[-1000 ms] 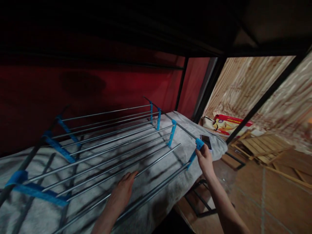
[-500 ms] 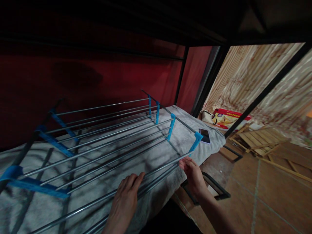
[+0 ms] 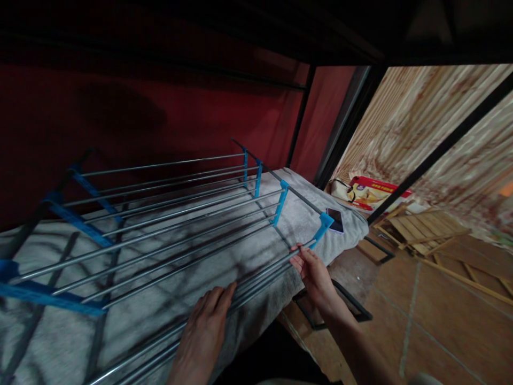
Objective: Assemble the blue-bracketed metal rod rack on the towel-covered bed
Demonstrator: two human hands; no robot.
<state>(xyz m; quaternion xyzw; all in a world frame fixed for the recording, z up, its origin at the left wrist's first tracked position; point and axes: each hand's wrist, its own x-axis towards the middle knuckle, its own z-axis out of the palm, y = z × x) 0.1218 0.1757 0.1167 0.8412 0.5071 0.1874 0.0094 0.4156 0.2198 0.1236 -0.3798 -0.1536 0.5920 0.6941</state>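
Observation:
A rack of grey metal rods and blue plastic brackets (image 3: 281, 203) lies across a grey blanket (image 3: 304, 190). My left hand (image 3: 206, 326) is closed over the loose-looking front rods (image 3: 256, 283), its fingertips partly hidden behind them. Near the front right bracket (image 3: 323, 230), my right hand (image 3: 312, 270) pinches the end of a front rod between thumb and fingers. That rod's tip lies close to the bracket; whether it sits inside cannot be made out. At the left, another long blue bracket (image 3: 52, 295) holds the ends of several rods.
A phone (image 3: 335, 220) lies on the blanket beyond the rack. Black metal posts (image 3: 352, 123) frame the bed, with a dark surface overhead and a red wall (image 3: 180, 117) behind. On the tiled floor (image 3: 385, 331) lie a folded wooden piece (image 3: 428, 231) and a red-and-yellow box (image 3: 372, 192).
The front rods now lie closer together beneath my left hand. My right fingers have closed around the rod end by the bracket. The view has shifted slightly.

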